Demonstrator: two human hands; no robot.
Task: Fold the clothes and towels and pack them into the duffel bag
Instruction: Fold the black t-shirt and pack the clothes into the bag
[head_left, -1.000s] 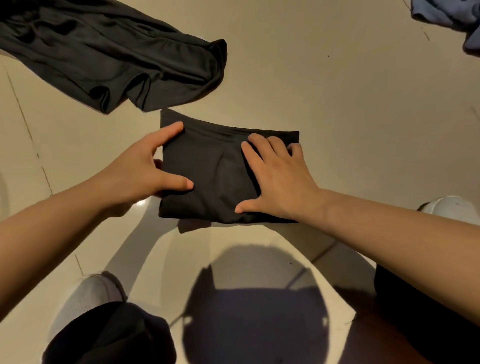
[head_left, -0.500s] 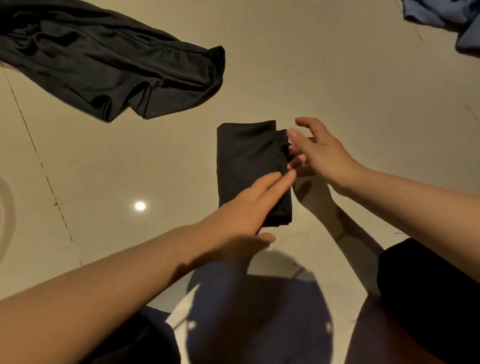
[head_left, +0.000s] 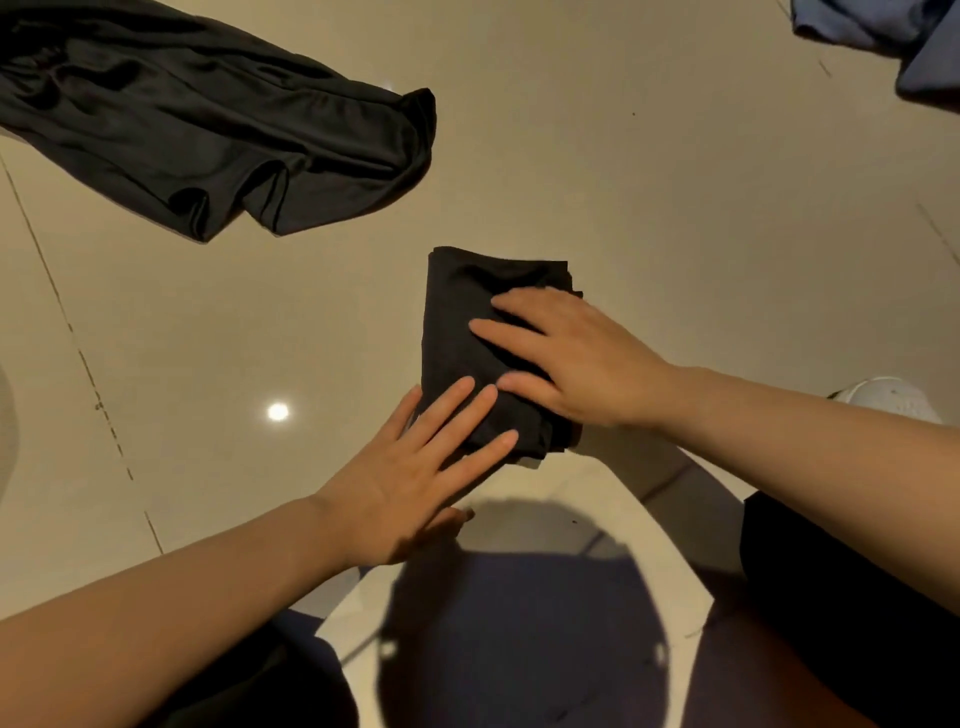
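Observation:
A small folded black garment (head_left: 467, 306) lies on the beige tiled floor in the middle of the view. My right hand (head_left: 571, 358) lies flat on its right half, fingers spread and pointing left. My left hand (head_left: 415, 473) presses its near left corner with straight fingers. A loose, unfolded black garment (head_left: 197, 130) sprawls at the upper left. A blue piece of clothing (head_left: 898, 36) shows at the top right corner. No duffel bag is in view.
My knees in dark trousers frame the bottom of the view, with a white shoe (head_left: 893, 397) at the right edge. A dark shadow falls on the floor between my legs. Bare floor tiles (head_left: 701, 208) stretch beyond the folded garment.
The black garment was folded in half from a wide rectangle to a narrow one. Both hands have since come down flat on it, the right one moving from its edge onto the top.

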